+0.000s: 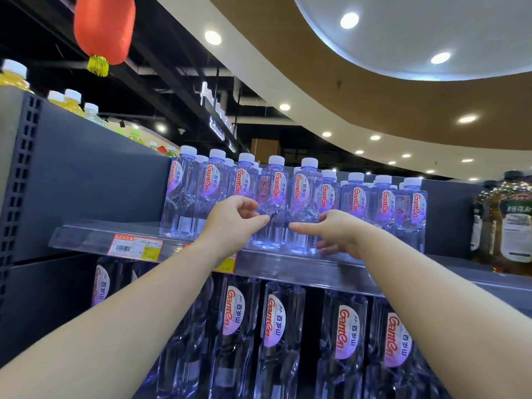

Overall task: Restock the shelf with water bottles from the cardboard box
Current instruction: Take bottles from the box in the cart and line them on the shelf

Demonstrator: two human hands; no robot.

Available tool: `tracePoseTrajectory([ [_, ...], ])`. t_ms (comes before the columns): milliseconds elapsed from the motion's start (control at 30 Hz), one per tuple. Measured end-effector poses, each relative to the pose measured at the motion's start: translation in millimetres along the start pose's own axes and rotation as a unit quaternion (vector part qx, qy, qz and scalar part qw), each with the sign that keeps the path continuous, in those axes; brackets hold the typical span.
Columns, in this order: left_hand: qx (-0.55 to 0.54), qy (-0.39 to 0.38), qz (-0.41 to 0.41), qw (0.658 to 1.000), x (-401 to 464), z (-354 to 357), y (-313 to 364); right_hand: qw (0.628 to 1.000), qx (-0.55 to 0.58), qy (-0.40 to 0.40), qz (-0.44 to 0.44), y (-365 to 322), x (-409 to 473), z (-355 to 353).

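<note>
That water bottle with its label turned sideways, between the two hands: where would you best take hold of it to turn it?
Take the water bottle at its pinched waist, below the label, coming from the open front of the shelf. It stands upright with neighbours close on both sides, so only the front is free. The left hand and right hand are already at that height.

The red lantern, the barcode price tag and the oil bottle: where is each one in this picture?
red lantern (pixel 105 27): head view, on its red body.
barcode price tag (pixel 135 246): head view, on the label's middle, at the shelf edge.
oil bottle (pixel 515 223): head view, on its label, far right.
</note>
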State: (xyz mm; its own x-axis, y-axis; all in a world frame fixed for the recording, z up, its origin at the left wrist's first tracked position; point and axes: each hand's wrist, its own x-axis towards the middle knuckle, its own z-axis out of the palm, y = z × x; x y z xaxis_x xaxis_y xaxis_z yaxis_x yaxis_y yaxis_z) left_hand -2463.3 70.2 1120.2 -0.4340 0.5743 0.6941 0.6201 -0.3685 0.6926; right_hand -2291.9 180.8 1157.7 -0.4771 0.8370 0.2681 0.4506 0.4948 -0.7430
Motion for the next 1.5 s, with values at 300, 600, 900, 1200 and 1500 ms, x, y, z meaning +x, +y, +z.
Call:
tracePoseTrajectory([
  [300,0.006,-0.004,-0.004,1.0,-1,-2,-3,1.0,0.0,0.007,-0.012,3,4,-1],
  [600,0.009,-0.018,-0.016,1.0,-4,-1,0,0.998,-0.037,0.036,-0.029,1,-4,5],
  [900,0.046,-0.055,-0.019,0.997,1,5,-4,0.967,-0.214,0.136,-0.036,0,-17,13],
  [1200,0.294,-0.047,0.077,0.951,-34,39,22,0.916,-0.281,0.259,-0.12,32,-71,23],
  [1500,0.406,-0.155,0.216,0.874,-160,163,99,0.896,-0.372,0.24,-0.026,145,-216,-78],
])
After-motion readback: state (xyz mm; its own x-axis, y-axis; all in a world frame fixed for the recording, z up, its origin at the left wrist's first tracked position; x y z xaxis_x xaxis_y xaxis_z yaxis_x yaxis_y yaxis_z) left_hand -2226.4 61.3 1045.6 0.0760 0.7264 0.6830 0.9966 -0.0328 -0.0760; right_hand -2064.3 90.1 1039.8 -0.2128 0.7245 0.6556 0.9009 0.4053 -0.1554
